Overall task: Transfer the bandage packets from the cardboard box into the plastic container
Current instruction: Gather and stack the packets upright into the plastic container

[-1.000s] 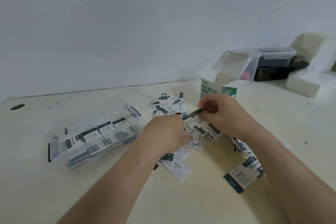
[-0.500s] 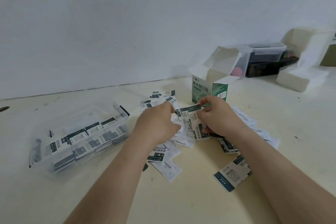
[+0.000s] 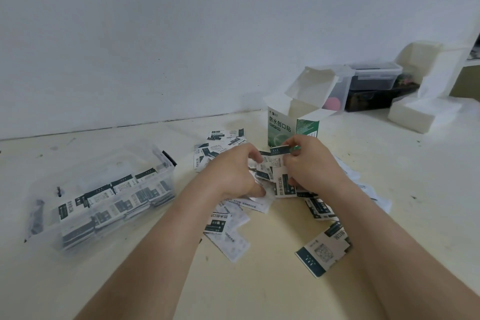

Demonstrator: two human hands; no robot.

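Both hands are in the thick of it at mid-tabletop! The left hand (image 3: 233,171) is curled down into the heap of bandage packets (image 3: 226,218), fingers and thumb gripping a few of them. The right hand (image 3: 311,163) pinches a dark-edged packet (image 3: 279,150) by its top edge, just in front of the cardboard box (image 3: 281,128).

The box stands upright at 12 o'clock from the hands, flaps wide open. At 9 o'clock sits the plastic container (image 3: 98,166), lidless and clear, with rows of packets packed along its near side and bare room at its far side. Open tabletop (image 3: 415,163) separates its right edge from the heap.

Packets fan out from 11 through 5 o'clock, and one big packet (image 3: 322,252) lies alone at 5. At 2 o'clock, against the wall, are a lidded tub (image 3: 371,78) and white foam blocks (image 3: 426,114), well apart from the hands.
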